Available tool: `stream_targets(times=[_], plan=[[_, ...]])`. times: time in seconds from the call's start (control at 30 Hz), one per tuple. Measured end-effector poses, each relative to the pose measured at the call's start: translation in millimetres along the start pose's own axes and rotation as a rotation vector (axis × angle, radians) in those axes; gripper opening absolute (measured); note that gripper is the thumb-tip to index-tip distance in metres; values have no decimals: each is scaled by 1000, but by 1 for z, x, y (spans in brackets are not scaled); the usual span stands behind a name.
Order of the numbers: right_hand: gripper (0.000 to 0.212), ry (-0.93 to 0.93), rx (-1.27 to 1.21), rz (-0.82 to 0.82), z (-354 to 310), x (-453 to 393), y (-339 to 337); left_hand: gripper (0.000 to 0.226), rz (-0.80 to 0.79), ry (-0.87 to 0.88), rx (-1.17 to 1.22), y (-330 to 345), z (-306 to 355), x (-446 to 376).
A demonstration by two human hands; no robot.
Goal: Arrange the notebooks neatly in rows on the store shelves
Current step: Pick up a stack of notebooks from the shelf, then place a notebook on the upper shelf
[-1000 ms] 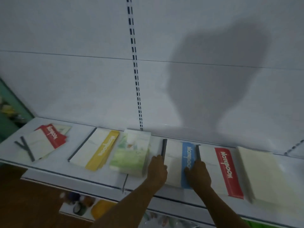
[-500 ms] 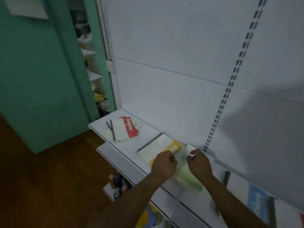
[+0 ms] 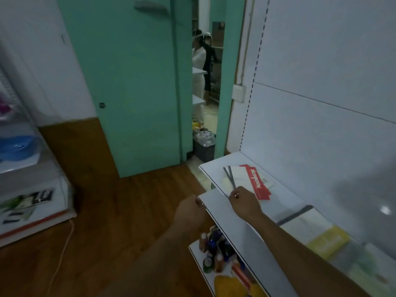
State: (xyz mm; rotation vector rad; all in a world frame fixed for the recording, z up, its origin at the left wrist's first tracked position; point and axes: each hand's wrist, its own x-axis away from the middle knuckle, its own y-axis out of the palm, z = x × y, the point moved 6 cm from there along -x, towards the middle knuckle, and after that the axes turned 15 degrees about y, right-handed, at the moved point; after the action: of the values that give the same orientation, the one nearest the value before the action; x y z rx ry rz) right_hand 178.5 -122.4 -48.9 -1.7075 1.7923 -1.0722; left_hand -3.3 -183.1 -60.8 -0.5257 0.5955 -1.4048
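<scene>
A loose pile of red-banded notebooks [image 3: 255, 183] with dark spines lies askew at the left end of the white top shelf [image 3: 285, 202]. My right hand [image 3: 244, 203] is at the pile's near end, curled fingers meeting the spine tips; I cannot see whether it grips them. My left hand [image 3: 188, 213] hangs loosely curled beside the left corner of the shelf below, holding nothing. Further right lie a yellow-banded notebook stack [image 3: 325, 241] and a blurred green notebook stack [image 3: 364, 266].
A lower shelf holds several bottles and packets [image 3: 214, 245]. To the left are wooden floor, a green door [image 3: 132, 93] and another white shelving unit [image 3: 32, 211] with a cable [image 3: 62, 254]. Two people [image 3: 202, 61] stand beyond the doorway, above a crate of bottles [image 3: 203, 144].
My view and both hands have swept left along the shelf, from the blue notebook to the green stack and now to the red pile at the shelf's end.
</scene>
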Motion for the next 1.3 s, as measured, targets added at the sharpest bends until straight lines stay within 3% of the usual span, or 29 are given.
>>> stream_targets(times=[0.33, 0.7, 0.87, 1.03, 1.17, 1.3], plan=[[25, -20, 63, -2, -52, -110, 33, 14, 12, -48, 56, 7, -40, -112], [37, 235, 101, 50, 12, -242, 4, 24, -225, -16, -38, 73, -19, -245], [43, 521, 162, 109, 54, -257, -9, 29, -334, -19, 13, 109, -16, -274], [41, 604, 250, 150, 63, -253, 3, 27, -437, 82, 21, 134, -18, -295], [43, 684, 158, 150, 62, -246, 11, 30, -510, 179, -29, 137, -10, -304], [22, 696, -71, 140, 55, -237, 10, 18, -492, 233, 108, 128, 1, -314]])
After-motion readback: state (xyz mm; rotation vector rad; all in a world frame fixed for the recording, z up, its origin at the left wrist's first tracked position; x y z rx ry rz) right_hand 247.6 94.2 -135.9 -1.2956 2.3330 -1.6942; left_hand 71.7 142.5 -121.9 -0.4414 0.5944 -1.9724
